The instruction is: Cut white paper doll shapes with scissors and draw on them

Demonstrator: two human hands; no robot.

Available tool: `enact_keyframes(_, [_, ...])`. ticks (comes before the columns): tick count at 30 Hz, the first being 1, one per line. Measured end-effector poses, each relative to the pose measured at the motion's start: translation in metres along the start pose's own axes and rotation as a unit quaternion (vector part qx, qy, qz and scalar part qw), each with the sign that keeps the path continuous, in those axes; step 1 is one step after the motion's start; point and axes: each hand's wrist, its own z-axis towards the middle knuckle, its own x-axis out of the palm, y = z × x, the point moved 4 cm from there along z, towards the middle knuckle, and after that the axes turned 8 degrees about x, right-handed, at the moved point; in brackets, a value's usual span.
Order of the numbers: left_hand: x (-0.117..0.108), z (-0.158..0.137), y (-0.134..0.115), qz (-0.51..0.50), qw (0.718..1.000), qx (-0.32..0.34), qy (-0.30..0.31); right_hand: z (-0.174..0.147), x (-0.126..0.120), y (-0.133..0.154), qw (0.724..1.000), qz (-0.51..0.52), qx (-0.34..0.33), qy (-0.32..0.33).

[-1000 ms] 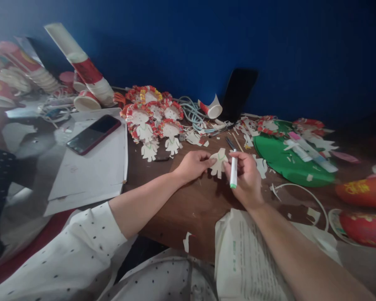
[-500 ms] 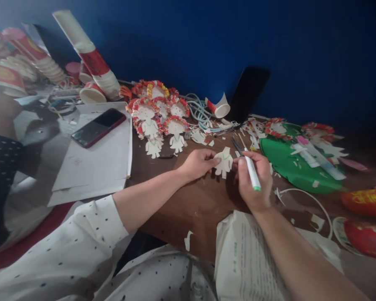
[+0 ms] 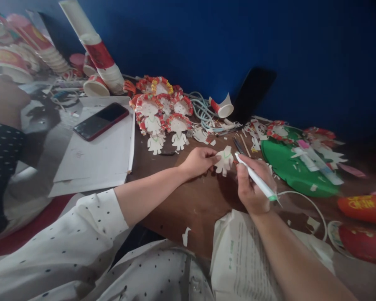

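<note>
Between the thumb and fingers of my left hand (image 3: 200,162) is a white paper doll cutout (image 3: 224,161) with a green line drawn at its neck. My right hand (image 3: 257,184) is closed round a white marker (image 3: 253,176) with a green end; its tip points toward the cutout and is a little apart from it. Beyond my hands stand several finished-looking paper dolls (image 3: 179,136) with red curled rims round their heads. Scissors (image 3: 238,145) lie just past my right hand, their handles partly hidden.
A phone (image 3: 100,121) rests on white sheets (image 3: 92,163) at left, near leaning stacked paper cups (image 3: 102,58). Right of my hand is a green disc (image 3: 296,171) with markers and scraps. Cables (image 3: 203,110) run along the wall. Another person's arm (image 3: 3,100) is at far left.
My right hand has tilted the marker lower, its green end swinging right and down, and its tip now shows beside the cutout. My left hand keeps its hold. The view has shifted slightly.
</note>
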Motion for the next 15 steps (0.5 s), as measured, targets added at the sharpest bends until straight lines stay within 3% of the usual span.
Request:
enact_keyframes(5, [-0.0004,-0.0012,-0.0020,0.017,1.000,-0.003,0.009,-0.0011,0.0010,0.0002,0.999,-0.024,0.034,0.015])
enact_keyframes(15, [0.0005,-0.0004,-0.0029,0.030,0.999,-0.001,0.023,0.0004,0.0042,0.0064,1.000,-0.010,0.003,0.022])
